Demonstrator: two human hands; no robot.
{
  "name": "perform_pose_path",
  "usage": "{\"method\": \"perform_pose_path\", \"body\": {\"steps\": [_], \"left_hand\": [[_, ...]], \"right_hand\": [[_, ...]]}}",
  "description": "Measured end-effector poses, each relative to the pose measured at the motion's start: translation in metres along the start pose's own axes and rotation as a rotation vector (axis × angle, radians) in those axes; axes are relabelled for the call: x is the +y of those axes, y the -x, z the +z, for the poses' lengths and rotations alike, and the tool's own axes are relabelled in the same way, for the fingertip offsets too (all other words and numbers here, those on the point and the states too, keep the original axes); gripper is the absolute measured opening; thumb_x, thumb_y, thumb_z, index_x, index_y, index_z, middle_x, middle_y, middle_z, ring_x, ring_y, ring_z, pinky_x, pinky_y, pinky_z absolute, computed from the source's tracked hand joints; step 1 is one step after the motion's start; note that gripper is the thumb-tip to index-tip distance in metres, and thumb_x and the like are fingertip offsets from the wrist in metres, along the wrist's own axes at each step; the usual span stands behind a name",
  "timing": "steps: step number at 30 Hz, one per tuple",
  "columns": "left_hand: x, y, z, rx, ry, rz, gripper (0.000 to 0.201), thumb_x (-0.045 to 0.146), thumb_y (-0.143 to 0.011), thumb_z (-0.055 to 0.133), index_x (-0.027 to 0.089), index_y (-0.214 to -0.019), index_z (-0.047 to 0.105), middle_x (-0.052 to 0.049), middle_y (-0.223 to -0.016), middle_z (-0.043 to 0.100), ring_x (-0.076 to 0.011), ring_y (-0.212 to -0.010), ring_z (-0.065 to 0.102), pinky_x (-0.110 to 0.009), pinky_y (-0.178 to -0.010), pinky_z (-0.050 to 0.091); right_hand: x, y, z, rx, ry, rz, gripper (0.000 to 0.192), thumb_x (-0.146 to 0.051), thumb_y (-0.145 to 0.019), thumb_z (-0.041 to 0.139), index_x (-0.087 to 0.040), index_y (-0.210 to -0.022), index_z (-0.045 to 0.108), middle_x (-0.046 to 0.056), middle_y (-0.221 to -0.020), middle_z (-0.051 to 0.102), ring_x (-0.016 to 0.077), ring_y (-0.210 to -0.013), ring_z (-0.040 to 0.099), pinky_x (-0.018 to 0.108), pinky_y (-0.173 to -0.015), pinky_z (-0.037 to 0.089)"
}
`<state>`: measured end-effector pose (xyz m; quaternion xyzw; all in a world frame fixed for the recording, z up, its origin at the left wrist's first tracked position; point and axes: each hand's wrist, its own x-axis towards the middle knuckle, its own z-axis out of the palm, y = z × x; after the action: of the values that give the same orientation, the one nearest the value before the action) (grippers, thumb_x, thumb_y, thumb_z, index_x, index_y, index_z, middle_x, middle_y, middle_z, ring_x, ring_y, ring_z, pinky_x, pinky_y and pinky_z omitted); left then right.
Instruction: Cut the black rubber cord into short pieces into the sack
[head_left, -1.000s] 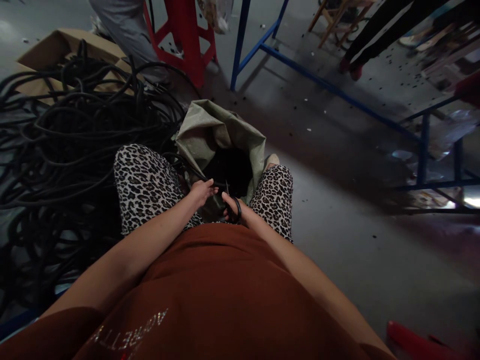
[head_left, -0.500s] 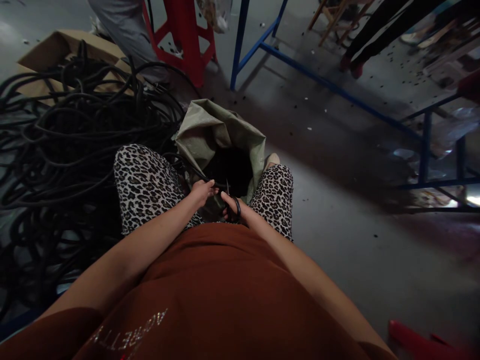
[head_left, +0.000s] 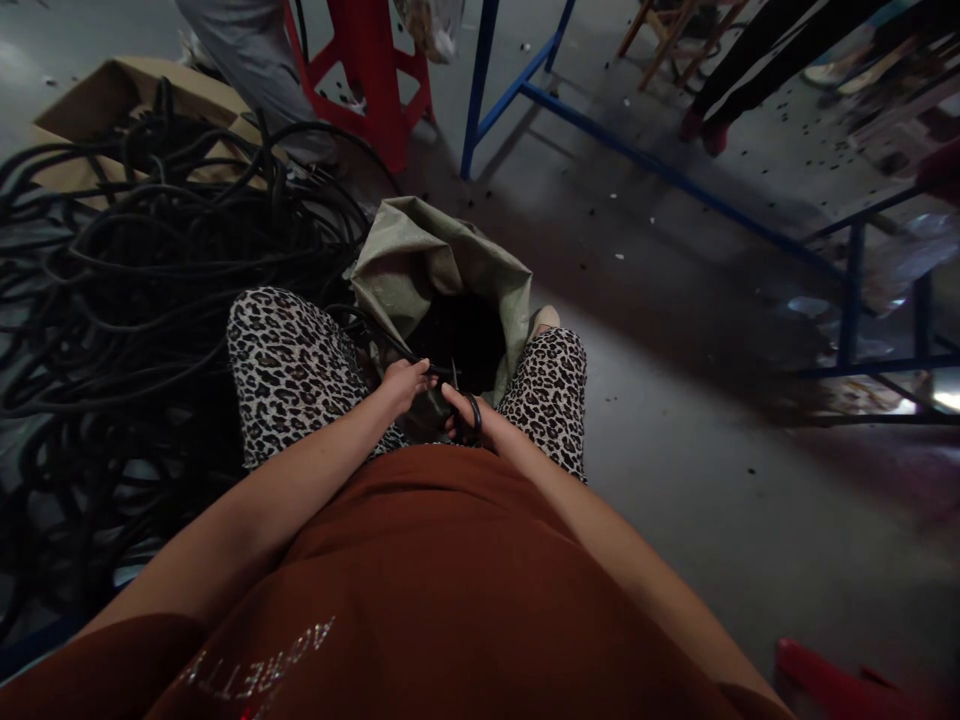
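**Two hands at the sack mouth: next to no change across the last second**

Two hands sit between the person's knees, directly over the open mouth of a woven sack (head_left: 420,270). Compared with the earlier pictures, neither hand has shifted by any amount worth recording; only the view itself drifts a touch. The judgement is that the work is holding at the same step, a cut in hand, not a fresh reach.

Left hand (head_left: 403,385): fingers closed around a thin black cable (head_left: 367,330), which runs from the hand up and left toward the heap. The cable end lies at the sack mouth, just beside the scissors.

Right hand (head_left: 469,420): fingers threaded through the dark loops of a pair of scissors (head_left: 466,410), gripping them. The blades point up toward the cable; whether they are open or shut cannot be told in this light.

Containers:
- Woven sack, greenish, standing on the floor between the knees, top folded open. Its inside is dark; contents cannot be made out.
- Cardboard box (head_left: 112,95), upper left, partly buried under the tangled pile of black cable (head_left: 135,260); what it holds is hidden.

Surroundings: red stool (head_left: 375,70) and blue metal frame (head_left: 600,130) beyond the sack; another person's legs nearby.
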<state>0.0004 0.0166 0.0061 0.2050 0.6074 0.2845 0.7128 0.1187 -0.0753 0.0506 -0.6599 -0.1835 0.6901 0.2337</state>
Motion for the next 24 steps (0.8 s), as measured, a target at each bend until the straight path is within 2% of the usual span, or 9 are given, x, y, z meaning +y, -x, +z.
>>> {"method": "perform_pose_path", "body": {"steps": [3,9,16,20,24], "left_hand": [[0.0,0.001,0.0,-0.025,-0.029,0.013,0.013,0.007,-0.082,0.058,0.013,-0.074,0.048,-0.004,-0.062,0.059,-0.0119,-0.053,0.06,-0.025,-0.056,0.051],[0.002,0.003,0.002,-0.024,-0.029,0.008,0.015,0.007,-0.083,0.056,0.013,-0.073,0.047,-0.005,-0.06,0.06,-0.012,-0.052,0.06,-0.025,-0.056,0.05],[0.001,0.003,0.003,-0.035,0.071,-0.036,0.017,0.01,-0.08,0.062,0.014,-0.074,0.047,-0.006,-0.063,0.061,-0.0149,-0.054,0.062,-0.026,-0.056,0.051],[0.003,0.0,-0.001,-0.028,0.115,-0.091,0.02,0.019,-0.078,0.068,0.015,-0.078,0.048,-0.005,-0.065,0.061,-0.0158,-0.055,0.062,-0.028,-0.056,0.051],[0.004,-0.005,-0.004,-0.001,0.094,-0.095,0.02,0.021,-0.079,0.066,0.016,-0.077,0.047,-0.002,-0.062,0.058,-0.0127,-0.053,0.06,-0.022,-0.05,0.047]], "right_hand": [[0.001,-0.004,0.0,-0.017,0.015,0.011,0.059,-0.064,-0.087,0.042,-0.011,-0.11,0.055,0.0,-0.056,0.056,0.0104,-0.04,0.052,0.018,-0.036,0.037],[0.005,-0.012,-0.001,0.029,0.008,-0.026,0.056,-0.062,-0.089,0.041,-0.011,-0.107,0.055,-0.001,-0.053,0.054,0.0095,-0.037,0.051,0.017,-0.035,0.037],[0.008,-0.017,-0.001,0.091,-0.004,-0.045,0.043,-0.055,-0.09,0.047,-0.013,-0.096,0.055,-0.004,-0.047,0.05,0.009,-0.031,0.048,0.016,-0.031,0.036],[0.008,-0.017,-0.001,0.127,0.0,-0.064,0.039,-0.051,-0.091,0.049,-0.013,-0.091,0.055,-0.005,-0.044,0.046,0.0074,-0.029,0.045,0.015,-0.029,0.035],[0.007,-0.015,-0.001,0.16,0.018,-0.082,0.035,-0.046,-0.092,0.05,-0.012,-0.084,0.055,-0.006,-0.044,0.044,0.0059,-0.029,0.043,0.014,-0.029,0.034]]}}
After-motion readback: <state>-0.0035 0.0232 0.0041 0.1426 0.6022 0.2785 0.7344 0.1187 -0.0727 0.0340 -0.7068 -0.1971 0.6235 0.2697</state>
